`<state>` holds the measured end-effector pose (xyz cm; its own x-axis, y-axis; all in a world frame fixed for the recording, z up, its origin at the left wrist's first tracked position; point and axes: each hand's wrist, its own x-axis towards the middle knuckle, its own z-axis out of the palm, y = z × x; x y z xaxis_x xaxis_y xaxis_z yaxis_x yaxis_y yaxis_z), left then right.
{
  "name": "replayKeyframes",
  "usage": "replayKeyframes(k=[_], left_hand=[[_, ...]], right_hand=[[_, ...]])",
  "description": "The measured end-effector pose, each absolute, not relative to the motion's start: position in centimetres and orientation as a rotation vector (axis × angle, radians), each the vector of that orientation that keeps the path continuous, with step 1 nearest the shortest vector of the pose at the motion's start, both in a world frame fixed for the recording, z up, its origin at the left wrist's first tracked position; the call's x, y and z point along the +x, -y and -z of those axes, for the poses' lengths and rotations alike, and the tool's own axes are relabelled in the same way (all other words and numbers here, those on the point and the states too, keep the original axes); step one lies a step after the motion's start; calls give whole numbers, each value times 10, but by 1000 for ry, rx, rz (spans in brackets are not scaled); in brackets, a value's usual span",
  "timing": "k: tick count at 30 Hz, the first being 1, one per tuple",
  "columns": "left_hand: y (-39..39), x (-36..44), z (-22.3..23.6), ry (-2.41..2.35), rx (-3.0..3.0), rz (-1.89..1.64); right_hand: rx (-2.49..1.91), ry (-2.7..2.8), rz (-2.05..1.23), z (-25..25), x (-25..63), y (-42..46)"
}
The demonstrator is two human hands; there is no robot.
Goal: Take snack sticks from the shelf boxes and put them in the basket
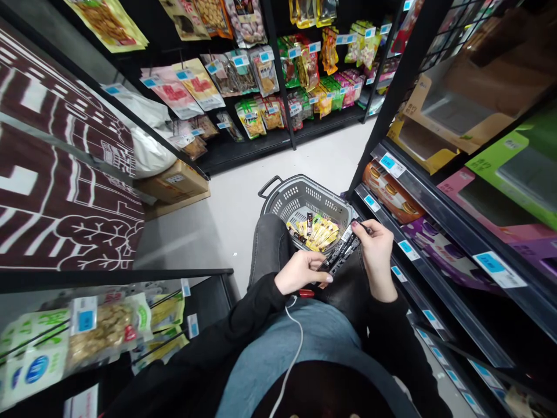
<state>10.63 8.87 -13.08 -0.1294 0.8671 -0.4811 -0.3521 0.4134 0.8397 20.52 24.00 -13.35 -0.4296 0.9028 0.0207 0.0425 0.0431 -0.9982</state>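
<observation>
Between my two hands, above my lap, are several slim black packets [342, 253] with white print, held slanting up to the right. My left hand [302, 271] is closed on their lower end, thumb on top. My right hand [375, 249] pinches their upper end between thumb and fingers. Just beyond my knees a grey plastic shopping basket [300, 191] stands on the floor. Inside it lie several yellow stick packets [324, 232] and a few dark ones [309, 223]. Exactly how many packets I hold cannot be made out.
Close on my right is a shelf rack [435, 255] with price tags and coloured cartons [391, 191]. Hanging snack bags [265, 75] fill the rack ahead. A cardboard box [176, 183] sits on the left, and bagged snacks [104, 331] hang at lower left. A white cable [296, 348] runs down my front.
</observation>
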Motion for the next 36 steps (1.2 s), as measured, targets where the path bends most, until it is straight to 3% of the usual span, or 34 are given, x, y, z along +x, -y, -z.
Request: replayKeyframes(k=[4, 22, 36], left_hand=[[-86, 110, 137, -1170, 603, -1153], [-76, 112, 138, -704, 398, -1237], [-88, 111, 129, -1173, 436, -1250]], right_hand=[[-1044, 1517, -1347, 138, 202, -240], [-1010, 1571, -1358, 126, 204, -245], [-947, 1692, -1760, 116, 227, -263]])
